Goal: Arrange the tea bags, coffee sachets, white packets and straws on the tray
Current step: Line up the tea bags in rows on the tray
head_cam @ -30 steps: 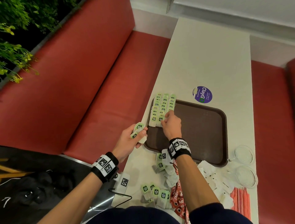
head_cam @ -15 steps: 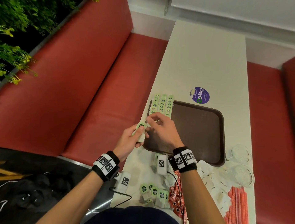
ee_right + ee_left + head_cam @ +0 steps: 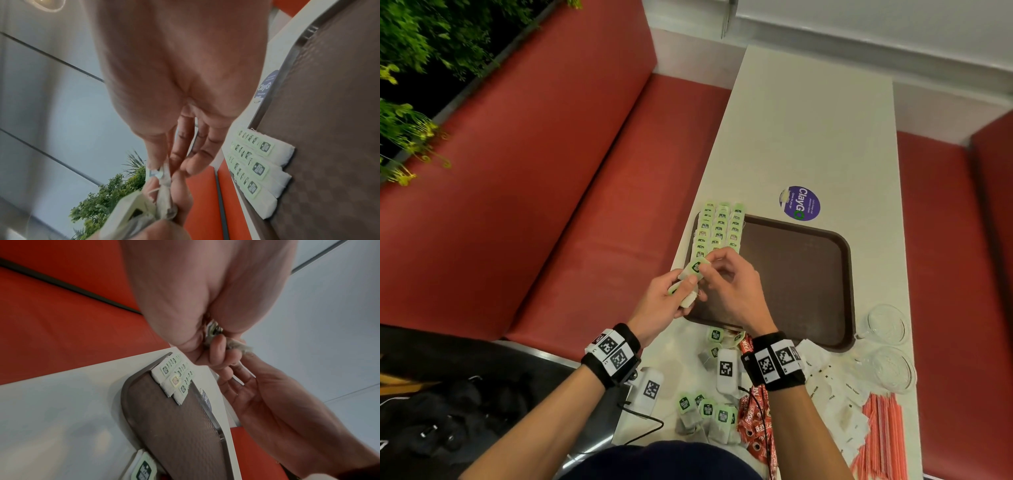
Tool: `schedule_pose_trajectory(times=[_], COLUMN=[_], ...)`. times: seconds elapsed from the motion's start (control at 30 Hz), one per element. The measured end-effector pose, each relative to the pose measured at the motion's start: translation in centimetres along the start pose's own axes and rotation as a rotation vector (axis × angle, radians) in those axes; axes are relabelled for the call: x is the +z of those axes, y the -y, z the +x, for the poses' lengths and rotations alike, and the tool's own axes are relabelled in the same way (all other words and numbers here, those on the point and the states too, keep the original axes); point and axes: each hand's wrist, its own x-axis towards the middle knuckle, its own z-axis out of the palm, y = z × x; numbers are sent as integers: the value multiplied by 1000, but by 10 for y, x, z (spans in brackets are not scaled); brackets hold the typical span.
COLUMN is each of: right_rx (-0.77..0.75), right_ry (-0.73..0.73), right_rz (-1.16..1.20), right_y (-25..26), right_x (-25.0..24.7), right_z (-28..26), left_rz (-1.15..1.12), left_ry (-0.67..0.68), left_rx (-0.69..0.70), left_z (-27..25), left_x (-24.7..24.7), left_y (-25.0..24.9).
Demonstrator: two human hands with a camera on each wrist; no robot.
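A brown tray (image 3: 794,274) lies on the white table. Three rows of green-tagged tea bags (image 3: 719,229) fill its far left corner, also in the right wrist view (image 3: 259,170). My left hand (image 3: 686,291) hovers at the tray's near left edge and grips a small stack of tea bags (image 3: 685,298). My right hand (image 3: 709,269) meets it and pinches the top tea bag (image 3: 697,266) of that stack between thumb and fingers. Loose tea bags (image 3: 709,409), red coffee sachets (image 3: 753,421), white packets (image 3: 832,394) and orange straws (image 3: 883,435) lie on the table near me.
Two glass cups (image 3: 887,323) stand right of the tray's near corner. A round purple sticker (image 3: 799,203) sits beyond the tray. Red bench seats (image 3: 551,205) flank the table. Most of the tray's floor is bare.
My right hand left the rows on the tray, came back to the left hand and now pinches the top tea bag of the stack held there.
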Motion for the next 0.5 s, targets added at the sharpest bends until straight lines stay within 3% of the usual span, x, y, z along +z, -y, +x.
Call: schedule_pose_trajectory(times=[0.1,0.3,0.4,0.5], right_rx=[4,33,91,153], right_ry=[-2,-278,-197,17], right_rz=[-52,-180,-370,-524], right_y=[-7,-28,-55,-75], right_x=[-8,-50,-66,-66], right_z=[2,29,45,58], left_rz=[17,28,-5,-36], left_ry=[5,-36,-64,-79], left_rx=[2,15,-11,-28], left_z=[0,-1,-2,-2], left_x=[0,-7,-10,-13], left_y=[3,9,12,14])
